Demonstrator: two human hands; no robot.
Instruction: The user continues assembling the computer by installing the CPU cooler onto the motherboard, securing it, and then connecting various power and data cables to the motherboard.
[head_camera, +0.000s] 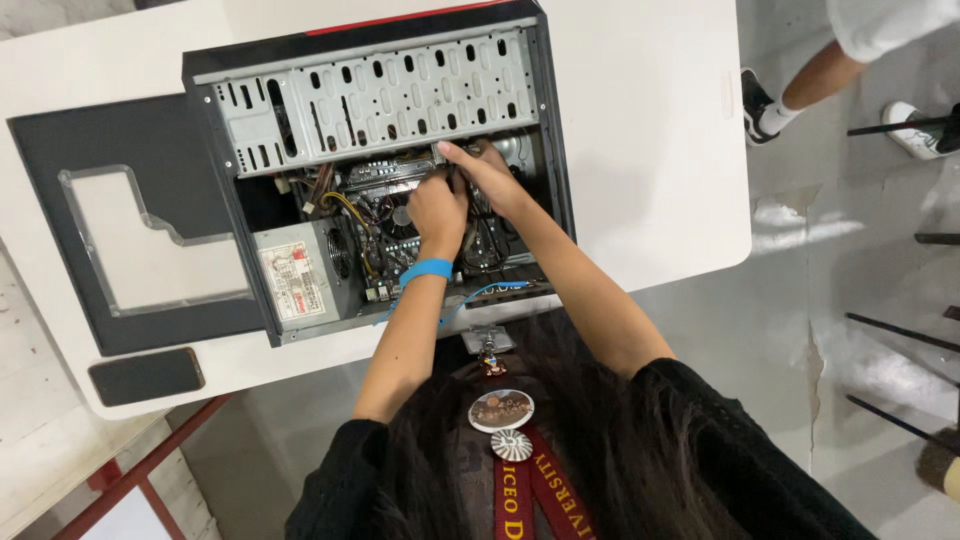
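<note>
Both hands deep inside an open computer case (375, 170) lying on a white table (650, 150). Left hand (437, 208), blue wristband (426, 270) on the wrist, curled over the motherboard (385, 215); grip unclear. Right hand (487, 172) pinching something small below the drive cage (380, 100). Power supply (300, 280) just left; removed side panel (130, 240) and phone (146, 376) near the table's left edge.
</note>
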